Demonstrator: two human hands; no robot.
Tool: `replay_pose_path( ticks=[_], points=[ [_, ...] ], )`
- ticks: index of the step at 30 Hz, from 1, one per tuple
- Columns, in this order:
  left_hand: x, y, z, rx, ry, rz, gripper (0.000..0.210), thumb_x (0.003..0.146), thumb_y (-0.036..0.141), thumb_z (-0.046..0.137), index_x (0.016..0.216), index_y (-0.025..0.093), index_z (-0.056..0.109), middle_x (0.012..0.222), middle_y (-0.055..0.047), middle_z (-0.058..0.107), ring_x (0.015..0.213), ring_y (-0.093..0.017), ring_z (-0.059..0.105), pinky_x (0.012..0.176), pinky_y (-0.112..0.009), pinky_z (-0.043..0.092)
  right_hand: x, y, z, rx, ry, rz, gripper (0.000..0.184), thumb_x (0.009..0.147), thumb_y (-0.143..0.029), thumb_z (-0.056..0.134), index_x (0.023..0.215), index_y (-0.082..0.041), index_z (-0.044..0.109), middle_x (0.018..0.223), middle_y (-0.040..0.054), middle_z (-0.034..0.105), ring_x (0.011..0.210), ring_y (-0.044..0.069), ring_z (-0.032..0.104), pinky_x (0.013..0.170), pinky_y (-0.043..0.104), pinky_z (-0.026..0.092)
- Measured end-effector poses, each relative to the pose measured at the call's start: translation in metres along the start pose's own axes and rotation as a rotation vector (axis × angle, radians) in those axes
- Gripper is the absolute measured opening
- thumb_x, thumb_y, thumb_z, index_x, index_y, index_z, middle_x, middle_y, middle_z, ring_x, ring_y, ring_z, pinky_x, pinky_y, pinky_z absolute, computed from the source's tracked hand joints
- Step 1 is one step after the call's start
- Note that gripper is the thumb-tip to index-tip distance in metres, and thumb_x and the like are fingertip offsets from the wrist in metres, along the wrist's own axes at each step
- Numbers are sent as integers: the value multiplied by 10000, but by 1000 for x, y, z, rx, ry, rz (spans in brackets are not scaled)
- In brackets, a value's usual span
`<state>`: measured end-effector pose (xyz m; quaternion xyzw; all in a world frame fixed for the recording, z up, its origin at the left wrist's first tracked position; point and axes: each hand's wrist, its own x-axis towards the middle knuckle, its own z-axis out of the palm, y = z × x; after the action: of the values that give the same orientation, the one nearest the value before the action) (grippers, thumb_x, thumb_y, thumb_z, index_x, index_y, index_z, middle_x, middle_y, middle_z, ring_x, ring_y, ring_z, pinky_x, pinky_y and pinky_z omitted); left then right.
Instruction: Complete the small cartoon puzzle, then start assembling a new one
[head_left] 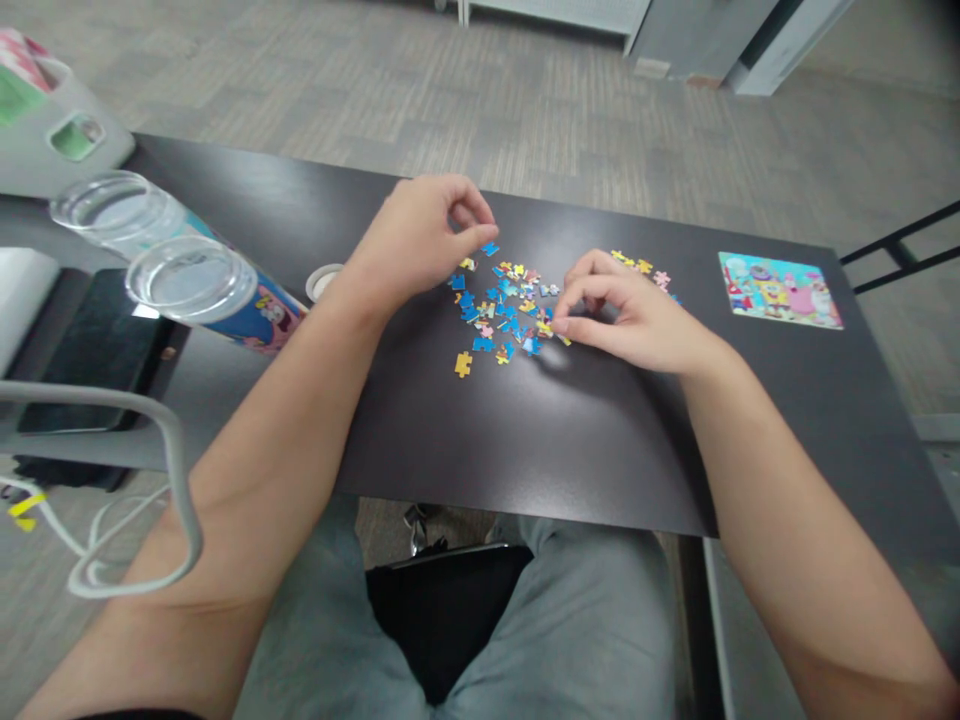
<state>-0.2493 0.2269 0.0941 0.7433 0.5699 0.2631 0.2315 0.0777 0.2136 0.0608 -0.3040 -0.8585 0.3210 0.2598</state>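
A loose pile of small jigsaw puzzle pieces [510, 315], mostly blue with some yellow and pink, lies on the dark table between my hands. My left hand [435, 235] hovers at the pile's far left, thumb and fingertips pinched together. A blue puzzle piece [490, 248] shows just below the thumb tip; whether the fingers hold anything is hidden. At the pile's right side, my right hand [626, 310] pinches a small puzzle piece [545, 326] between thumb and forefinger. One yellow-orange puzzle piece [463, 365] lies apart, nearer to me.
More puzzle pieces [643, 266] lie beyond my right hand. A cartoon picture card [780, 290] rests at the table's right. Two clear-topped containers [191, 280], a round white lid [324, 282], a black flat case [90, 340] and a white cable [180, 480] are on the left.
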Motion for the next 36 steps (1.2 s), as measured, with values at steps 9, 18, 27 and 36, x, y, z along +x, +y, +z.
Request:
replay_pose_path(
  ticks=[9, 18, 27, 36],
  points=[
    [12, -45, -2, 162, -63, -60, 267, 868, 573, 1015, 1007, 349, 977, 1116, -69, 972, 1205, -376, 877, 1032, -485, 653, -4, -11, 9, -49, -292, -40, 75, 1066, -389, 951, 1035, -322, 939, 1304, 93, 735, 1330, 398, 720, 1254, 629, 535],
    [12, -50, -4, 116, -93, -49, 324, 865, 621, 1055, 946, 333, 929, 954, -70, 927, 1134, -381, 896, 999, -486, 680, -3, -11, 10, -99, -308, -5, 184, 1020, -413, 1015, 1015, -296, 873, 1336, 93, 741, 1360, 410, 693, 1238, 619, 497],
    [12, -44, -6, 59, -98, -12, 254, 892, 515, 1022, 995, 316, 902, 974, -69, 921, 1088, -361, 874, 964, -474, 646, 0, -13, 14, -102, -249, -38, 220, 1145, -473, 915, 1082, -292, 806, 1232, 95, 800, 1216, 384, 748, 1166, 583, 519],
    [10, -25, -7, -17, -93, 36, 420, 959, 676, 974, 1131, 299, 908, 1026, -38, 905, 1179, -319, 777, 1004, -470, 590, 3, -9, 20, -66, -267, -75, 166, 1117, -514, 989, 1173, -358, 990, 1212, 85, 783, 1209, 377, 728, 1195, 587, 530]
  ],
)
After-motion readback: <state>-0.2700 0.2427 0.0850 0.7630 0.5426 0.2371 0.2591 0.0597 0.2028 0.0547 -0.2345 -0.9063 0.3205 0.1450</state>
